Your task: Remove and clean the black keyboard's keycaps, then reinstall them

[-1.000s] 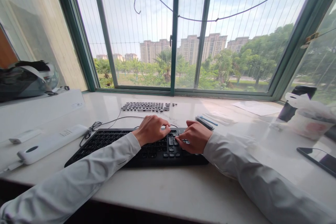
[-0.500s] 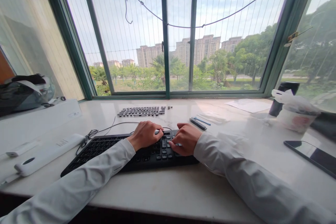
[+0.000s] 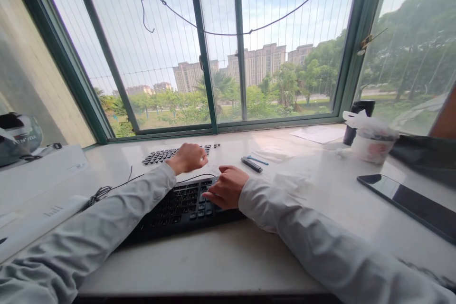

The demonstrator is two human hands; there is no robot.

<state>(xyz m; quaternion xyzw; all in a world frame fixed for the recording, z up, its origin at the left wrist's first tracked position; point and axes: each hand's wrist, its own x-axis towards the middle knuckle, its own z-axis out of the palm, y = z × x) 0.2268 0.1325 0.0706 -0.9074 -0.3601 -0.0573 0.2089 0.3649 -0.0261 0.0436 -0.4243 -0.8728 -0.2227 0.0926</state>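
A black keyboard point(image 3: 178, 204) lies on the white sill in front of me, its cable point(image 3: 107, 192) running off to the left. My right hand point(image 3: 228, 186) rests on its right part, fingers curled with the tips pinched down among the keys. My left hand point(image 3: 187, 157) is stretched beyond the keyboard, fingers closed. It hovers at the right end of a flat set of loose black keycaps point(image 3: 158, 156) laid out near the window. Whatever either hand holds is hidden.
A dark pen-like tool and a blue one point(image 3: 252, 164) lie right of the keycaps. A phone point(image 3: 409, 202) lies at the right, with a bagged cup point(image 3: 370, 140), a black cup point(image 3: 357, 113) and paper point(image 3: 317, 134) behind. A white box point(image 3: 39, 171) and helmet point(image 3: 17, 137) sit left.
My left hand left the keyboard and reached forward to the loose keycaps. My right hand stayed on the keys. The view swung to the right.
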